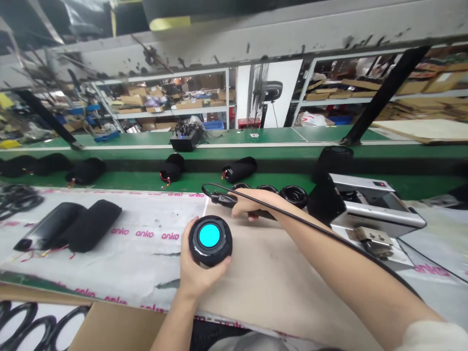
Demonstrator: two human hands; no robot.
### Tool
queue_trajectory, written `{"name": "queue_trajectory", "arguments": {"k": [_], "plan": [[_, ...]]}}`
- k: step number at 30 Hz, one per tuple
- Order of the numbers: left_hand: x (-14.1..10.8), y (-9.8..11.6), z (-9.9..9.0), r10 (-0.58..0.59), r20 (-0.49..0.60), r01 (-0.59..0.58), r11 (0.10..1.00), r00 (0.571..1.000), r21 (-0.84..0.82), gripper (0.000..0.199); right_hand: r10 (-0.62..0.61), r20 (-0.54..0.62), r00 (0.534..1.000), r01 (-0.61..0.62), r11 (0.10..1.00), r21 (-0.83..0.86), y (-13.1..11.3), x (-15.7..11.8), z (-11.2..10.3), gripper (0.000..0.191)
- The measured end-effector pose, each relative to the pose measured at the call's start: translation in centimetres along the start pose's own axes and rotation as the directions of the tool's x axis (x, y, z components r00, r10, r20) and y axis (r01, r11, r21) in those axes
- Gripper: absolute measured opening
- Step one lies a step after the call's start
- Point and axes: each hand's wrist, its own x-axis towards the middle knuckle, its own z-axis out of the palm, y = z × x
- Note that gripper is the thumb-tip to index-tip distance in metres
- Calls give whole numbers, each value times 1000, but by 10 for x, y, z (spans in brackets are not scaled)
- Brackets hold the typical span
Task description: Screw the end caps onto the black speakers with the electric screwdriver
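My left hand (pixel 199 273) is closed around a round black speaker (pixel 227 243) whose upturned end has a bright cyan disc in its middle. Beyond it, my right hand (pixel 252 202) grips a black corded tool, seemingly an electric screwdriver (pixel 224 199), low over the beige board (pixel 270 273). Its cord (pixel 314 225) loops back and runs along my right forearm. Part of the tool is hidden under my fingers. Just past my right hand lie several black rings (pixel 293 195), partly covered by the wrist.
At right stands a silver machine (pixel 376 200) with a metal block. Two black fabric-covered cylinders (pixel 95 225) with wires lie at left; more (pixel 241 169) line the green bench. A carton (pixel 117 326) and black rings (pixel 44 331) sit front left. A shelf beam (pixel 256 46) crosses overhead.
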Motion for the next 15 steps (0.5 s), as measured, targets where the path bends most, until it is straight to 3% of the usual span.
{"name": "queue_trajectory", "arguments": {"k": [4, 7, 12, 15], "plan": [[-15, 15, -19, 23, 2, -23, 999, 1000, -32, 99, 63, 81, 995, -54, 993, -105, -8, 10, 5, 41], [-28, 25, -29, 30, 14, -29, 999, 999, -43, 99, 90, 119, 989, -73, 988, -138, -15, 0, 13, 40], [-38, 35, -43, 53, 158, -32, 990, 986, -136, 110, 131, 139, 982, -111, 983, -144, -14, -44, 44, 38], [-39, 40, -37, 97, 281, -40, 978, 955, -204, 117, 184, 112, 977, -170, 978, -124, -1, -76, 58, 35]]}}
